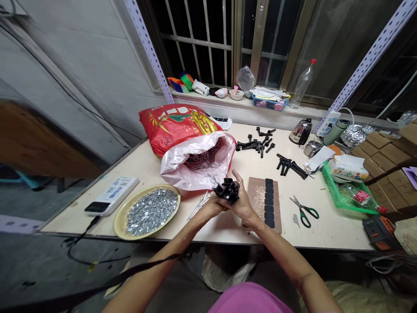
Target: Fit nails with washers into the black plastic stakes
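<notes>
Above the tabletop, near its front edge: one bundle of black pieces, grasped between left hand and right hand, fingers curled around it, some hidden. Likely fault: single pieces slipping out, should the grip loosen or press unevenly, perhaps into the open red bag just beyond. Nearby: slim silvery rods; brown board with black patches. Farther: plate of small metal pieces; green-handled scissors; loose black pieces. Obstruction: that bulky bag, blocking reach rear-left.
</notes>
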Available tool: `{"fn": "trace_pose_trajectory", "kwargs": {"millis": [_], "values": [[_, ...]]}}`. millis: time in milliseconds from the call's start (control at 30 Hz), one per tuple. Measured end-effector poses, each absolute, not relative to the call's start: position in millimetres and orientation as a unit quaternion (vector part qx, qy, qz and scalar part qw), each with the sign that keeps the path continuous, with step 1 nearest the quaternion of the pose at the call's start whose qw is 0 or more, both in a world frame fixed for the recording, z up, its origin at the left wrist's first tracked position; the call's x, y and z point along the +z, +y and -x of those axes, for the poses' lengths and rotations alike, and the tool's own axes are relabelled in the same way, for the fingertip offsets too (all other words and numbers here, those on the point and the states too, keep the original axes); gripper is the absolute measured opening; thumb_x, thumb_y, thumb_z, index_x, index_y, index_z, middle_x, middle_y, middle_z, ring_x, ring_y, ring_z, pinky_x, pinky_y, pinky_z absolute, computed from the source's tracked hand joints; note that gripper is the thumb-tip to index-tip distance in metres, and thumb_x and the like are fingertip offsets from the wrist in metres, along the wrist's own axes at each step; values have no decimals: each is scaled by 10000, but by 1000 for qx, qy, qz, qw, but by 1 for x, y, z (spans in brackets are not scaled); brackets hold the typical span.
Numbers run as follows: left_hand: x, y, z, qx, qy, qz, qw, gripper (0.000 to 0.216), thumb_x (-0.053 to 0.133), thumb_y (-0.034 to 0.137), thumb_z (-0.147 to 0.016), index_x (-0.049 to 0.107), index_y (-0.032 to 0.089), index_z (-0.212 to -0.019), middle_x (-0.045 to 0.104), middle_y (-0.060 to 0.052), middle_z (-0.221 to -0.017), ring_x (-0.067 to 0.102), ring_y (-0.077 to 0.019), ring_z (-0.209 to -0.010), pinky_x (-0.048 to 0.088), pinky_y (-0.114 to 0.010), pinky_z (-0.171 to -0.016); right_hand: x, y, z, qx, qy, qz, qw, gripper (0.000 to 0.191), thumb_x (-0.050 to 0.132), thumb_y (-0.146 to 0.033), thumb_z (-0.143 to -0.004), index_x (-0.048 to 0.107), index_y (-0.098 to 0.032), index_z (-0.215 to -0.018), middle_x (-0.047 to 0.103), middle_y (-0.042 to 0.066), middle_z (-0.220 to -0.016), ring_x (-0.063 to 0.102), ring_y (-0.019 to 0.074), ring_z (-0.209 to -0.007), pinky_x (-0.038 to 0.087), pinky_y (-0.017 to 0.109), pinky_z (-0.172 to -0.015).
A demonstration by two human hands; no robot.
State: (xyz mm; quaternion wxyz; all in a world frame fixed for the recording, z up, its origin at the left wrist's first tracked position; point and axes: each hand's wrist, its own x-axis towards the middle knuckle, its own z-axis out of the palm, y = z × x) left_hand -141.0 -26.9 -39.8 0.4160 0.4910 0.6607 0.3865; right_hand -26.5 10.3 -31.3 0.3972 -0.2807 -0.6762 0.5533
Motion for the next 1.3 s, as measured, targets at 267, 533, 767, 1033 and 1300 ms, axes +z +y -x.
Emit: {"fn": "trace_pose_trajectory", "kwargs": {"millis": [267, 533, 767, 1033, 1300], "values": [[-34, -37, 129, 505, 570, -459, 458, 578, 728, 326, -586, 589, 171, -1125, 634, -108, -1170, 643, -241, -928, 523, -334, -771, -53, 24, 31, 543, -603, 373, 450, 450, 678, -448, -678, 563, -173, -1015, 663, 53, -928, 629, 194, -836, 522, 344, -818], [-44, -38, 137, 543, 578, -407, 452, 426, 648, 513, -672, 653, 135, -867, 680, -67, -821, 603, -244, -897, 476, -329, -789, -46, 23, 24, 556, -656, 304, 410, 532, 601, -600, -773, 633, -229, -1153, 678, 52, -1091, 522, 229, -1207, 393, 395, -1068], [-51, -36, 141, 533, 593, -413, 440, 327, 624, 445, -678, 655, 146, -806, 639, -33, -717, 571, -187, -696, 470, -297, -647, -51, 30, 29, 614, -621, 285, 395, 468, 683, -448, -693, 679, -217, -1100, 712, 20, -1030, 574, 226, -1155, 363, 418, -1095], [-47, -37, 141, 452, 657, -495, 345, 158, 665, 332, -636, 680, 195, -712, 658, -18, -665, 609, -242, -742, 449, -289, -635, -58, 31, 32, 627, -542, 355, 432, 497, 653, -583, -687, 723, -156, -930, 735, 81, -919, 666, 268, -972, 513, 440, -928], [-45, -35, 136, 521, 587, -369, 498, 495, 719, 548, -588, 664, 133, -852, 680, -60, -765, 618, -219, -768, 468, -308, -681, -42, 22, 39, 568, -623, 299, 446, 508, 616, -581, -749, 667, -220, -1102, 697, 54, -1097, 569, 240, -1181, 385, 413, -1086]]}}
